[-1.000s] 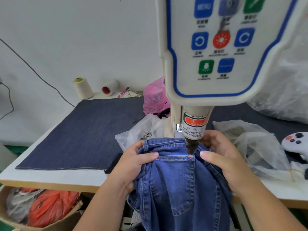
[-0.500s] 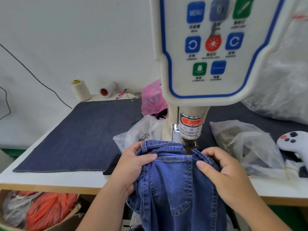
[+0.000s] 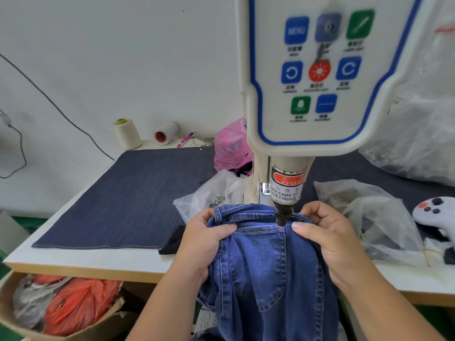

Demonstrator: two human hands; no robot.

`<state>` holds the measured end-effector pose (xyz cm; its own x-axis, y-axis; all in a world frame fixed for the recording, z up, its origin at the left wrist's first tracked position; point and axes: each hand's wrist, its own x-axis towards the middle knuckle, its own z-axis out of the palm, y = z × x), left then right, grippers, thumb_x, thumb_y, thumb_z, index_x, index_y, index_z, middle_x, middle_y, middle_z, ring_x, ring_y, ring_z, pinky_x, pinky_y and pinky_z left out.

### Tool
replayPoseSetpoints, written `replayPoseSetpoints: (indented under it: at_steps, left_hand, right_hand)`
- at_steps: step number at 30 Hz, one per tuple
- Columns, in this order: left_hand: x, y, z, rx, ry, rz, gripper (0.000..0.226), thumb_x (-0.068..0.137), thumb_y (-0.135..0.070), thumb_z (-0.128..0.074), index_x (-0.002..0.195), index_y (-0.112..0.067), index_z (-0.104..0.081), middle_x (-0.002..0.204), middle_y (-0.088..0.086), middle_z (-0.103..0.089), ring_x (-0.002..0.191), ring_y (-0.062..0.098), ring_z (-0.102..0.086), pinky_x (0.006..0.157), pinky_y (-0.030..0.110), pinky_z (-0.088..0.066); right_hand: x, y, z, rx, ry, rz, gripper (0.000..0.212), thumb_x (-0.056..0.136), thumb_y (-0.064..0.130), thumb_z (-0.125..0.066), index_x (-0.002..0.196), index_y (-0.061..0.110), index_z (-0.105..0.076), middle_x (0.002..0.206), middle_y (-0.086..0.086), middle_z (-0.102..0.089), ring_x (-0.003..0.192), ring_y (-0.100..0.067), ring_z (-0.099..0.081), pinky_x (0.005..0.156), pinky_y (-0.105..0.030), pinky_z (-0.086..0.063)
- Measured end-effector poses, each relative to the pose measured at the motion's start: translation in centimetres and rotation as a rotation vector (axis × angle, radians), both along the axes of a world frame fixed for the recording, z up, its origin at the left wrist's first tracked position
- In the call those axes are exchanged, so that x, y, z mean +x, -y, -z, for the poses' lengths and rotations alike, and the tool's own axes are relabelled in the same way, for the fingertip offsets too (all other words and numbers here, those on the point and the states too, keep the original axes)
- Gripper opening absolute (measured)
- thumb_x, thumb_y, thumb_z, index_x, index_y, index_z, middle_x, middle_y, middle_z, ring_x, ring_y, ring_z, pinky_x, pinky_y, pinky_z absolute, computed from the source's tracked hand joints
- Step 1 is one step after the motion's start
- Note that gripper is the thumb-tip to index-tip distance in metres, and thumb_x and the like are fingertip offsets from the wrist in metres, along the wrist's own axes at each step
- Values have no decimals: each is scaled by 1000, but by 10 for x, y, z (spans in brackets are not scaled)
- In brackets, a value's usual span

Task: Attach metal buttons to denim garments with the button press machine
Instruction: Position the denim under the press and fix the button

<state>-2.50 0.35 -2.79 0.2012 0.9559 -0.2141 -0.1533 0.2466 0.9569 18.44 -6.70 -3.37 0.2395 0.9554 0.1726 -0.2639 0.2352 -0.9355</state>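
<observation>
The jeans (image 3: 266, 262) are gripped by both hands, left hand (image 3: 204, 239) and right hand (image 3: 330, 239), flanking the press head (image 3: 283, 215); the pocket corner lies directly beneath, nearer the right.

The jeans (image 3: 266, 264) are draped over the front edge of the bench (image 3: 86, 260), with the waistband placed under the punch (image 3: 282, 216) of the button press machine (image 3: 317, 77). The left hand (image 3: 204, 238) is set on the garment to the left of the punch, the right hand (image 3: 330, 239) to its right. A cloth mat (image 3: 128, 198) is spread on the bench to the left. Two thread spools (image 3: 126, 134) are placed behind the mat by the wall. A cardboard box (image 3: 61, 308) is seen below the bench at the left.
</observation>
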Motion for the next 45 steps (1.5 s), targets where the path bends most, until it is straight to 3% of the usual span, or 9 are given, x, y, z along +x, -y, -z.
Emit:
replayPoseSetpoints:
  at_steps: [11,22,25,34,45]
  left_hand:
    - [-1,-2,3,9,-14,21,28,82,7,-70,106,-7,-67,96,18,-75,86,37,-73,72,42,-60]
    - [-4,0,-1,-10,29,78,30,82,8,-69,109,-6,-66,97,19,-75,86,35,-74,64,35,-59]
    - [-5,1,-2,-17,52,95,31,83,9,-68,110,-4,-65,98,20,-74,85,35,-74,63,34,-59]
    - [-4,0,-1,-18,78,101,30,83,10,-67,110,-3,-64,98,21,-74,83,35,-74,62,34,-59]
    - [-4,2,-7,-42,60,108,32,83,9,-67,111,-5,-64,97,20,-74,84,36,-73,60,34,-59]
  right_hand:
    - [1,-2,4,-8,-7,-42,43,81,-15,-58,69,26,-64,72,-1,-67,62,-10,-63,56,-20,-53]
    - [2,1,6,-3,-6,-40,37,81,-16,-58,73,19,-62,71,-2,-66,61,-11,-62,56,-21,-53]
    - [2,1,6,-8,-18,-41,31,80,-16,-58,76,15,-59,71,-3,-67,61,-12,-63,55,-21,-53]
    - [2,1,5,-24,8,-57,31,63,-2,-77,70,26,-66,74,-3,-69,65,-13,-65,58,-23,-54]
    - [3,1,4,-76,1,-74,21,62,6,-73,70,24,-66,76,-7,-68,66,-17,-64,59,-26,-54]
